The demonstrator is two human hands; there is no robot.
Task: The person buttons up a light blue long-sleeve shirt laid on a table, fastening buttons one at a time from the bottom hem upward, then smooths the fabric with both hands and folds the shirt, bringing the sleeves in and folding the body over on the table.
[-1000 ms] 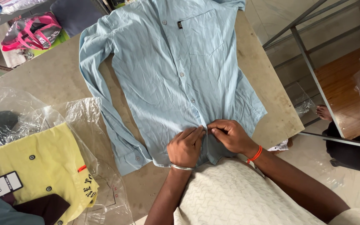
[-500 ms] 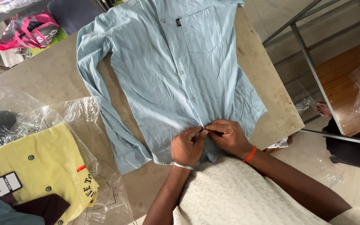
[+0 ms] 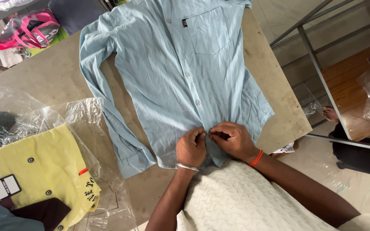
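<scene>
Together, left hand (image 3: 191,147), right hand (image 3: 232,139), pinching blue shirt (image 3: 180,81) placket.

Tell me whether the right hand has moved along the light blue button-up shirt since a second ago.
No. The right hand stays pinching the light blue shirt placket near the hem, at the wooden table's near edge.

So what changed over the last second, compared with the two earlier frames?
Very little. Both hands, left hand and right hand, stay pinched together on the front placket near the hem of the light blue shirt; the fingers only shifted slightly. The shirt stays spread flat on the table, and the yellow shirt in plastic has not moved.
</scene>
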